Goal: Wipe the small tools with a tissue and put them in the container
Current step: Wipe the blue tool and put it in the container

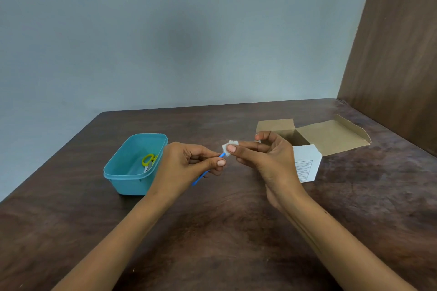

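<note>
My left hand (189, 163) pinches a thin blue stick-like tool (201, 177) above the table; its lower end sticks out below my fingers. My right hand (262, 156) holds a small white tissue piece (227, 147) between thumb and fingers, pressed around the tool's upper tip. A teal plastic container (125, 172) stands open on the table just left of my left hand. Inside it lies a small pair of scissors with yellow-green handles (149, 160).
An opened brown cardboard box (331, 134) with its flaps spread lies behind my right hand, a white printed flap (306, 164) at its near side. The dark wooden table (224, 231) meets a grey wall behind and a brown wooden panel (397, 54) at right.
</note>
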The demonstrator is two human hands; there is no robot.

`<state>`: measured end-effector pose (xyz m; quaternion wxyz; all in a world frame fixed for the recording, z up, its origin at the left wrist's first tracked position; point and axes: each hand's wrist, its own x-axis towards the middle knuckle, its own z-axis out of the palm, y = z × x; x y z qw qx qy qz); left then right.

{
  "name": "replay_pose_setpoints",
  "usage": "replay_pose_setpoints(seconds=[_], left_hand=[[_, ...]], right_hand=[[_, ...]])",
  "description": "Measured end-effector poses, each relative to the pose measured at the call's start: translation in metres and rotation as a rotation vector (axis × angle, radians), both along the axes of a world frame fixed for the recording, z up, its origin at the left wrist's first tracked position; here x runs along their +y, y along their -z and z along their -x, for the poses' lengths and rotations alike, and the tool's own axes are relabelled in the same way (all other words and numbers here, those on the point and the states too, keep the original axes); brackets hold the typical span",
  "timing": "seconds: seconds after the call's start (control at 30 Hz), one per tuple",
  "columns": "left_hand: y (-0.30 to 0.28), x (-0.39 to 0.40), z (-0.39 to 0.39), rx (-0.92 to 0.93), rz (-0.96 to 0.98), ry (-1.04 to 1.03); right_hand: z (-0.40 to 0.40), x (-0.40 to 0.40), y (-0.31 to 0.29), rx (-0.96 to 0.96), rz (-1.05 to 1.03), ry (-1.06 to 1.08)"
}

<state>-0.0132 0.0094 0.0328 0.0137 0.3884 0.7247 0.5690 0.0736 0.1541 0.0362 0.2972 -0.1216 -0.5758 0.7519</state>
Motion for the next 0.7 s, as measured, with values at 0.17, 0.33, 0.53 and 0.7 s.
replay_pose_setpoints(seconds=[0.17, 0.33, 0.53, 0.7], left_hand=[[0.001, -0.001, 0.000, 0.066, 0.019, -0.007], [0.000, -0.002, -0.002, 0.150, 0.046, -0.018], [0.000, -0.002, -0.003, 0.177, 0.057, -0.023], [0.000, -0.002, -0.003, 0.243, 0.056, -0.050]], right_hand=[[-0.001, 0.001, -0.001, -0.004, -0.007, -0.004], [0.001, 0.001, 0.002, -0.051, -0.050, -0.002], [0.000, 0.007, 0.000, -0.023, -0.141, -0.020], [0.000, 0.011, 0.002, -0.055, -0.216, 0.025]])
